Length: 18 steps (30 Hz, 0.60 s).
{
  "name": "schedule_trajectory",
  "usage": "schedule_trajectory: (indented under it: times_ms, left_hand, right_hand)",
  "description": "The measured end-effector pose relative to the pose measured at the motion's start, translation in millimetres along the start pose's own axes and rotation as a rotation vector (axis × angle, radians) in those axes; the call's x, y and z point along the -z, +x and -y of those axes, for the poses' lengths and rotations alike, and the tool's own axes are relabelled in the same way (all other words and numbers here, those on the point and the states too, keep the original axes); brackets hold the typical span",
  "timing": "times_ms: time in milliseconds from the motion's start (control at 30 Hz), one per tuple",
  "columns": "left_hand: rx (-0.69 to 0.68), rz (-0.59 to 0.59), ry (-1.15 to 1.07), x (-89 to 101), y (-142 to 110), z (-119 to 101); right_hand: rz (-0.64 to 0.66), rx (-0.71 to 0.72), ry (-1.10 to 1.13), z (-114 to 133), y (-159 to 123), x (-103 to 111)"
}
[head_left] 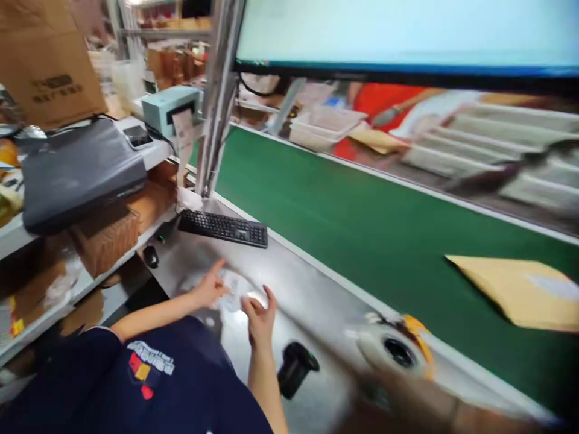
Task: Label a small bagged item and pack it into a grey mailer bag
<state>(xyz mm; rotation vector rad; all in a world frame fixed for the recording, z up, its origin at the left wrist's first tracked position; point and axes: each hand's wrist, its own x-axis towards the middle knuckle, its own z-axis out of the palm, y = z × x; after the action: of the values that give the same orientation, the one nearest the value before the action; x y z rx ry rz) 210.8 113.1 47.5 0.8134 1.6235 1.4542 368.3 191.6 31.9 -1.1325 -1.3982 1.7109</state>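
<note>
My left hand [210, 288] is over the metal bench, its index finger stretched out and its other fingers curled at the edge of a small clear plastic bag [233, 290]. Opposite it, my right hand [261, 314] has thumb and fingers bent at the bag's right side, with the index finger raised. Glare and blur hide the bag's exact outline and any contents. A black cylindrical object [296, 367] stands just right of my right forearm. Beyond my hands lies a black keyboard [224, 228].
A green conveyor belt [335, 199] runs behind the bench, carrying a yellow padded envelope [520, 292]. Tape rolls [393, 349] sit at the right. A monitor [407, 36] hangs above. At left are a mouse [151, 257], a dark grey printer-like machine [81, 172] and shelved cardboard.
</note>
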Motion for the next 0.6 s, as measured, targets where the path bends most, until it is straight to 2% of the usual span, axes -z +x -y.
schedule_trajectory:
  times_ms: [100, 200, 300, 400, 433, 500, 600]
  left_hand:
    - [0.009, -0.010, -0.062, 4.6, -3, -7]
    - [-0.017, 0.003, -0.018, 8.1, -12, -2]
    - [-0.011, 0.161, 0.075, 10.6, -27, 9]
    - [0.022, 0.328, 0.124, 12.7, -27, 18]
    - [0.020, 0.339, 0.154, 12.4, -19, 19]
    - [-0.028, 0.279, 0.241, 7.6, 10, 17]
    - [-0.151, 0.193, 0.363, -12.8, 76, 9]
  right_hand:
    - [-0.004, 0.078, 0.003, 8, -5, -12]
    - [0.043, 0.074, -0.009, 2, -24, -10]
    - [0.042, 0.044, -0.059, -17, -52, -3]
    - [-0.088, 0.042, -0.183, -40, -73, 9]
    - [-0.164, 0.032, -0.176, -47, -75, 15]
    - [-0.329, -0.009, -0.091, -58, -68, 28]
    - [-0.522, -0.070, 0.001, -64, -28, 51]
